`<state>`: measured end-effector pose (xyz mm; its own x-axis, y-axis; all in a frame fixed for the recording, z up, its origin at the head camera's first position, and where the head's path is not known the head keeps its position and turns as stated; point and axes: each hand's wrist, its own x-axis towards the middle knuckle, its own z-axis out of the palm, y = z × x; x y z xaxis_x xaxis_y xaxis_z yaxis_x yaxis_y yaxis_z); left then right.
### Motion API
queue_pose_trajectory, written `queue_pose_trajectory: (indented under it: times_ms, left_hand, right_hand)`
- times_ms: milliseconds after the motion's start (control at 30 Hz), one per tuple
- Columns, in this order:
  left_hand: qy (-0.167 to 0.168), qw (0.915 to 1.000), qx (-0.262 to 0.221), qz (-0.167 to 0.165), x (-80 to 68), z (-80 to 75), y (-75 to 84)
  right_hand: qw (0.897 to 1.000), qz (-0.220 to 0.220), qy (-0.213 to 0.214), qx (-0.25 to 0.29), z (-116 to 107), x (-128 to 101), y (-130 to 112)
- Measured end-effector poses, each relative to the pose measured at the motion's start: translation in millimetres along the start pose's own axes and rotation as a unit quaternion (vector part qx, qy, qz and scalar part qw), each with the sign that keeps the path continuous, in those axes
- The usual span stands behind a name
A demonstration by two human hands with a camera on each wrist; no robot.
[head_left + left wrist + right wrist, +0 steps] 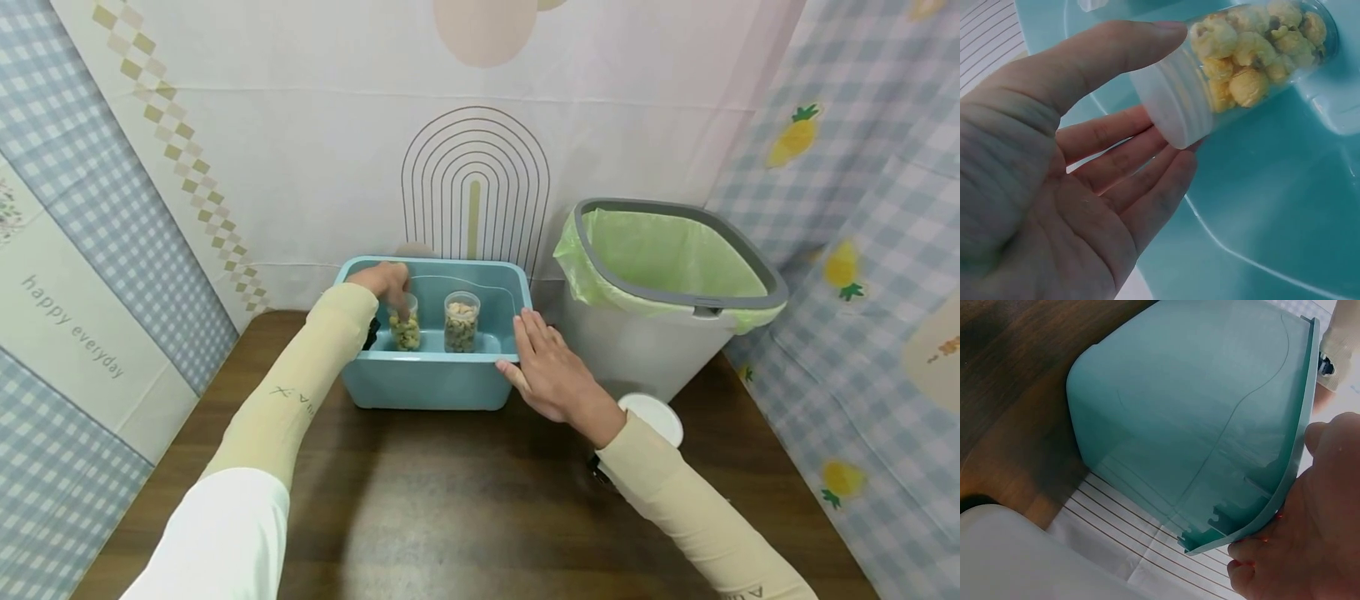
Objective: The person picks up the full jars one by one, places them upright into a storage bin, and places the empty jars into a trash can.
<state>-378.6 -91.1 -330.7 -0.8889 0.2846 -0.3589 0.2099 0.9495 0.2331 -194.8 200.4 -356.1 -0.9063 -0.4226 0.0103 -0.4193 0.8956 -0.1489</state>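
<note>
A lidded clear jar of popcorn point(405, 336) stands inside a blue plastic tub point(431, 382). My left hand point(385, 282) reaches over the tub's left side to it. In the left wrist view, the thumb lies on one side of the jar's lid point(1175, 103) and the fingers on the other; the palm stays apart from it. To its right in the tub is a second clear jar point(461, 323) with pale and greyish pieces. My right hand point(551, 367) rests on the tub's front right corner, its fingers extended along the rim point(1300, 437).
A tall grey-white bin point(622, 350) with a green liner point(667, 250) stands right of the tub. Partly behind my right forearm is a round white lid point(654, 417). The wooden table point(450, 500) meets a printed cloth wall at the back.
</note>
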Motion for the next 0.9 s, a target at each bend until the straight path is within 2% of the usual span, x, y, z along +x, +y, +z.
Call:
queue_pose_trajectory:
  times_ms: [467,667,900]
  left_hand:
    - [0.026,0.9975,0.027,0.061,-30.8,-24.4,5.0]
    - [0.027,0.9967,0.037,0.067,-53.7,-35.0,8.4]
    - [0.043,0.9936,0.047,0.093,-83.0,-35.9,4.6]
  right_hand:
    - [1.0,-0.004,-0.002,-0.003,0.1,4.0,2.1]
    - [1.0,-0.001,-0.001,-0.007,1.0,6.7,5.0]
    - [1.0,-0.004,0.003,-0.011,2.5,10.4,7.9]
